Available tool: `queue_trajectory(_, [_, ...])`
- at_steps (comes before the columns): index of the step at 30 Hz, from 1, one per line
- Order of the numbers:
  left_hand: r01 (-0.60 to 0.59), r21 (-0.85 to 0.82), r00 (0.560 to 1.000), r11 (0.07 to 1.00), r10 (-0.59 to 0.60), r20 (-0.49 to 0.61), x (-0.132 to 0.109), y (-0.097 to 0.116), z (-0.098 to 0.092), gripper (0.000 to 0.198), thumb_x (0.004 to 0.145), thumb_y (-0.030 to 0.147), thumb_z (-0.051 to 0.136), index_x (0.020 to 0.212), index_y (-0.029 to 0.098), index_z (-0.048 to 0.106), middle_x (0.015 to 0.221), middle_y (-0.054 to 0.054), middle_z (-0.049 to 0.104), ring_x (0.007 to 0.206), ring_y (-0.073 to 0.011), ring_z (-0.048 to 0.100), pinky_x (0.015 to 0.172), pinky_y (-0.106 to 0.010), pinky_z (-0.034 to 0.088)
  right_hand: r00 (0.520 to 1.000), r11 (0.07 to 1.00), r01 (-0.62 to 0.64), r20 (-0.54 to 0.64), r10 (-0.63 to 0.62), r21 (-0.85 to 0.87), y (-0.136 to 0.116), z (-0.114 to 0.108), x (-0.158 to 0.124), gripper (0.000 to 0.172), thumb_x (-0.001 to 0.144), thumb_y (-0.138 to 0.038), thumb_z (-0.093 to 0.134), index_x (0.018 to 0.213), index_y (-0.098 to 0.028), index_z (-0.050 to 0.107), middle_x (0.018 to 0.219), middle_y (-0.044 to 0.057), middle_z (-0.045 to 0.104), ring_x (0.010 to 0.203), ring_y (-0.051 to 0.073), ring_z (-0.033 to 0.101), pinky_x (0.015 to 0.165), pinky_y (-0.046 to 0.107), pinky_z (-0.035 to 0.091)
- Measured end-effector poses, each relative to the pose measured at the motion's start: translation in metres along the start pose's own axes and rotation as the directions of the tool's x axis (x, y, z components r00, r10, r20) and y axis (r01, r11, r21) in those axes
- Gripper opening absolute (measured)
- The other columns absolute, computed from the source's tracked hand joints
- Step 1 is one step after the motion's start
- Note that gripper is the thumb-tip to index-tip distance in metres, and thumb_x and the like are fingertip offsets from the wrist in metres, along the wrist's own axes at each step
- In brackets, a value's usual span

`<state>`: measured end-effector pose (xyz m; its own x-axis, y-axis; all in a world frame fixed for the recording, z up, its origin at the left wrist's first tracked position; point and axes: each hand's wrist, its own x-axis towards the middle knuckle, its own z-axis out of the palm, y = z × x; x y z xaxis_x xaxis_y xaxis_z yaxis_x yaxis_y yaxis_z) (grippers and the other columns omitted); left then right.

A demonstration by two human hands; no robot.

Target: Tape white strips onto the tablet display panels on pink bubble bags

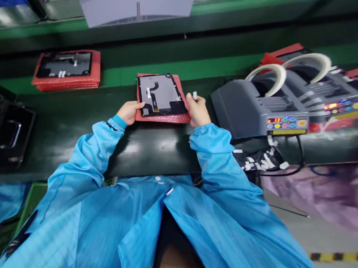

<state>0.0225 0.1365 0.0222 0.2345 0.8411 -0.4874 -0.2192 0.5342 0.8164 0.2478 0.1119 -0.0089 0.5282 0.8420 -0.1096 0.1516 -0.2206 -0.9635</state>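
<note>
An electronics assembly workshop, a factory line by the look of it: electric tape dispensers point(249, 106) with lit readouts point(274, 120) stand on a long dark green tabletop point(156, 148), flat display panels point(166, 91) lie on red bubble wrap point(180, 118), the worker beside me wears a blue smock point(97, 226), and yellow-and-black hazard tape point(330, 257) marks the grey floor point(322, 239).

A flat, black-edged panel point(166, 92) lies on red bubble wrap point(167, 119) over a dark green desk point(140, 147). The wearer's left hand point(130, 112) pinches the panel's near left corner; the right hand point(198, 110) is at its right edge, a small white strip point(195, 95) by the fingertips. Left of the panel, a similar panel point(67, 65) tops a red stack point(68, 86); right of it stand two grey tape machines point(258, 106).
</note>
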Motion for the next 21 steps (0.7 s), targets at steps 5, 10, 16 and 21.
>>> queue_trajectory(5, [-0.025, 0.096, 0.998, 0.995, 0.031, -0.061, -0.070, -0.049, -0.025, 0.020, 0.090, 0.010, 0.058, 0.071, 0.011, 0.064, 0.057, 0.001, 0.065, 0.056, -0.0123, 0.065, 0.069, -0.025, 0.057, 0.989, 0.986, -0.122, 0.100, 0.111, 0.112, 0.018, 0.008, -0.067, 0.065, 0.066, -0.021, 0.075, 0.116, -0.024, 0.033, 0.073, -0.008, 0.055, 0.061, 0.012, 0.057, 0.065, 0.028, 0.050])
queue_trajectory(10, [-0.030, 0.662, 0.970, 0.749, 0.182, -0.161, -0.102, -0.072, -0.036, 0.038, 0.089, 0.024, 0.065, 0.055, 0.018, 0.048, 0.045, 0.006, 0.049, 0.043, -0.0088, 0.048, 0.051, -0.021, 0.041, 0.984, 1.000, 0.017, 0.178, -0.015, -0.007, 0.044, -0.009, -0.099, 0.067, 0.068, -0.034, 0.073, 0.118, -0.024, 0.030, 0.068, -0.009, 0.056, 0.059, 0.015, 0.058, 0.069, 0.035, 0.052])
queue_trajectory(16, [0.076, 0.913, 0.975, 0.402, 0.162, -0.152, -0.125, -0.079, -0.030, 0.034, 0.096, 0.037, 0.056, 0.067, 0.020, 0.051, 0.043, 0.004, 0.050, 0.045, -0.0155, 0.056, 0.055, -0.025, 0.043, 0.963, 0.827, 0.235, 0.240, -0.124, -0.511, 0.035, -0.035, -0.122, 0.059, 0.074, -0.030, 0.066, 0.124, -0.016, 0.038, 0.075, 0.004, 0.064, 0.075, 0.027, 0.064, 0.081, 0.045, 0.052])
queue_trajectory(21, [0.019, 1.000, 0.966, -0.008, 0.259, -0.017, -0.121, -0.053, -0.039, 0.045, 0.098, 0.049, 0.049, 0.077, 0.013, 0.067, 0.070, -0.011, 0.069, 0.074, -0.0264, 0.068, 0.070, -0.033, 0.049, 0.949, 0.844, 0.308, 0.203, -0.240, -0.439, 0.018, -0.040, -0.099, 0.017, 0.081, -0.028, 0.063, 0.093, -0.019, 0.055, 0.082, 0.007, 0.063, 0.082, 0.024, 0.063, 0.080, 0.042, 0.053])
